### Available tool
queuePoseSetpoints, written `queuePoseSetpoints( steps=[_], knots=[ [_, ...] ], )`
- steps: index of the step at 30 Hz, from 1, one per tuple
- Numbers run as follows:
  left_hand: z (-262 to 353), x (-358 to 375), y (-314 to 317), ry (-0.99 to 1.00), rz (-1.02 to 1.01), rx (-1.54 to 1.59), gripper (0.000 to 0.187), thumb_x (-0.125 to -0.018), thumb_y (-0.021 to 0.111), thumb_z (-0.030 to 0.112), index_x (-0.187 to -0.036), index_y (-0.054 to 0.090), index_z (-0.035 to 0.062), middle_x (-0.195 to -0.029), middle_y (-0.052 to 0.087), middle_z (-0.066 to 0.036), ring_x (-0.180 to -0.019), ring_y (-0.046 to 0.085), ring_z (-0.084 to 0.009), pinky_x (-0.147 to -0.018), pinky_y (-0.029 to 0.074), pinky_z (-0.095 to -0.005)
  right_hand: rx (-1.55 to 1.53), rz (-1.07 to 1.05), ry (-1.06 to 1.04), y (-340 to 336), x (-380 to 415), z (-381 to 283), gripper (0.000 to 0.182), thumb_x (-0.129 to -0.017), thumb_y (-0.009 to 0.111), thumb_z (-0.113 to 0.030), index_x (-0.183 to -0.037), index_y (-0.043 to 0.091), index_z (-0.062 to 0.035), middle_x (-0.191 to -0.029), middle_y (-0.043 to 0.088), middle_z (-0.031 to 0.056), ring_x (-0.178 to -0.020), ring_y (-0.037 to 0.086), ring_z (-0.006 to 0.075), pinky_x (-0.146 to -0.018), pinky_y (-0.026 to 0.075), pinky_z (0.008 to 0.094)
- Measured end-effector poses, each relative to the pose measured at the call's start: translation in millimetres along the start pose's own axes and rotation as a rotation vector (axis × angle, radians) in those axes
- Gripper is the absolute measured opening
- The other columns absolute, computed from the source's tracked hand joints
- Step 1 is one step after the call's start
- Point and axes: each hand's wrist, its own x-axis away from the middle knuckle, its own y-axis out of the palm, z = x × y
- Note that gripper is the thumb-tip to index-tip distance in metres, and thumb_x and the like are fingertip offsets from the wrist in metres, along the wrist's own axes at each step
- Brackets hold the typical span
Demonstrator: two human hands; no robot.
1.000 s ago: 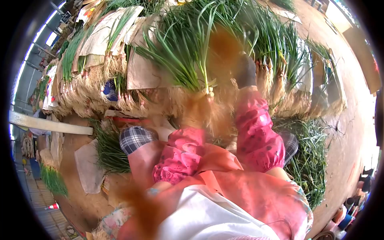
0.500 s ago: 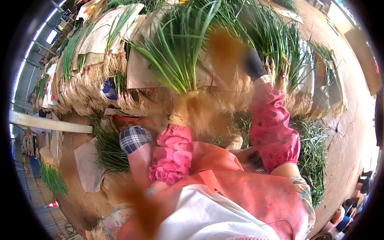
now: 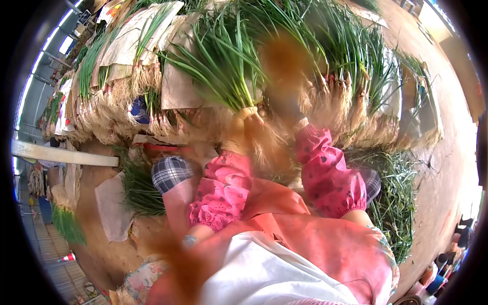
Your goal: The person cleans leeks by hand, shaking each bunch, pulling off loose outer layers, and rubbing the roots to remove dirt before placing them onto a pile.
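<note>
My left hand point(image 3: 239, 124), in a tan glove, is wrapped round the lower stems of a bunch of green garlic point(image 3: 231, 71). The long flat leaves fan up and away from me, and pale stringy roots point(image 3: 262, 137) hang out below the fist. My right hand point(image 3: 285, 104), in a dark glove, is just to the right of the bunch, beside the rooted ends of the heap. A brown-orange smear on the lens and blur cover its fingers, so what it holds, if anything, is hidden.
A long heap of green garlic point(image 3: 351, 56) runs across in front, roots towards me, with beige cloths point(image 3: 134, 48) among it. Loose green leaves point(image 3: 399, 203) lie at my right and more at my left. A pale bar point(image 3: 66, 155) juts in from the left.
My right hand has come back from the heap at the right, down and left towards the bunch. My left hand has shifted slightly right, still round the green garlic, whose stems now lean left.
</note>
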Motion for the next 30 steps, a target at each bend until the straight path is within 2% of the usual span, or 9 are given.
queuePoseSetpoints(
  steps=[8, 11, 12, 14, 16, 19, 27, 28, 30],
  knots=[
    [10, 19, -57, -0.085, -0.104, 0.239, 0.045, -0.076, 0.059, 0.011, -0.117, 0.046, -0.0019, -0.094, 0.052, -0.009, -0.073, 0.051, -0.0165, -0.061, 0.049, -0.0291, 0.156, 0.144, 0.035, -68, -14, -27, 0.024, -0.087, 0.052, -0.021, -0.074, 0.060, -0.0029, -0.056, 0.056, 0.0065, -0.046, 0.049, 0.0114, -0.041, 0.039, 0.0269],
    [11, 18, -78, -0.083, -0.162, 0.444, 0.052, -0.077, 0.060, 0.010, -0.122, 0.038, -0.0022, -0.100, 0.050, -0.009, -0.079, 0.051, -0.0168, -0.063, 0.048, -0.0283, 1.473, -1.061, -0.075, -57, 72, 2, 0.018, -0.087, 0.049, -0.017, -0.096, 0.061, -0.0075, -0.091, 0.061, 0.0104, -0.081, 0.058, 0.0227, -0.079, 0.045, 0.0391],
    [21, 24, -73, -0.106, -0.202, 0.436, 0.052, -0.077, 0.059, 0.009, -0.123, 0.037, -0.0022, -0.100, 0.050, -0.009, -0.080, 0.051, -0.0167, -0.063, 0.048, -0.0280, 1.134, -1.218, -0.352, -80, 100, 0, 0.018, -0.084, 0.052, -0.022, -0.089, 0.060, -0.0068, -0.083, 0.061, 0.0101, -0.077, 0.060, 0.0222, -0.071, 0.047, 0.0363],
    [27, 25, -70, -0.181, -0.274, 0.471, 0.044, -0.076, 0.060, 0.009, -0.115, 0.046, -0.0040, -0.102, 0.052, -0.012, -0.086, 0.053, -0.0188, -0.071, 0.049, -0.0297, 0.881, -1.138, -0.388, -93, 108, -7, 0.022, -0.080, 0.056, -0.028, -0.085, 0.059, -0.0070, -0.075, 0.061, 0.0103, -0.075, 0.061, 0.0224, -0.063, 0.050, 0.0343],
    [21, 29, -66, -0.155, -0.177, 0.404, 0.043, -0.078, 0.060, 0.008, -0.117, 0.044, 0.0009, -0.100, 0.049, -0.009, -0.081, 0.050, -0.0164, -0.063, 0.048, -0.0272, 1.052, -0.743, 0.055, -50, 76, -24, 0.026, -0.079, 0.057, -0.032, -0.090, 0.059, -0.0086, -0.075, 0.059, 0.0112, -0.079, 0.060, 0.0240, -0.065, 0.049, 0.0359],
    [10, 27, -52, 0.009, -0.178, 0.376, 0.032, -0.078, 0.060, 0.006, -0.108, 0.051, 0.0030, -0.112, 0.050, -0.015, -0.090, 0.053, -0.0230, -0.067, 0.049, -0.0300, 1.041, -0.089, -0.435, -6, 14, -58, 0.029, -0.078, 0.056, -0.032, -0.093, 0.058, -0.0075, -0.072, 0.060, 0.0131, -0.072, 0.061, 0.0290, -0.061, 0.050, 0.0390],
    [55, 45, -69, 0.093, 0.003, -0.001, 0.033, -0.076, 0.060, 0.007, -0.107, 0.049, 0.0029, -0.114, 0.051, -0.017, -0.090, 0.056, -0.0242, -0.062, 0.051, -0.0309, 1.120, -0.145, -0.687, -57, -72, -14, 0.020, -0.083, 0.049, -0.018, -0.081, 0.060, -0.0013, -0.065, 0.060, 0.0110, -0.054, 0.058, 0.0223, -0.048, 0.045, 0.0340],
    [56, 43, -77, 0.143, -0.006, -0.030, 0.033, -0.076, 0.060, 0.007, -0.107, 0.049, 0.0030, -0.114, 0.052, -0.017, -0.089, 0.056, -0.0238, -0.061, 0.051, -0.0304, 1.194, -0.164, -0.646, -76, -73, -15, 0.020, -0.085, 0.049, -0.018, -0.081, 0.060, -0.0008, -0.065, 0.059, 0.0086, -0.052, 0.057, 0.0185, -0.047, 0.044, 0.0300],
    [63, 44, -85, 0.099, -0.212, 0.066, 0.033, -0.077, 0.059, 0.008, -0.107, 0.049, 0.0020, -0.117, 0.049, -0.015, -0.076, 0.051, -0.0174, -0.064, 0.049, -0.0267, 0.005, -0.058, 0.190, -99, -37, -46, 0.019, -0.086, 0.048, -0.016, -0.084, 0.060, -0.0021, -0.070, 0.060, 0.0059, -0.053, 0.053, 0.0136, -0.050, 0.044, 0.0254]
  ],
)
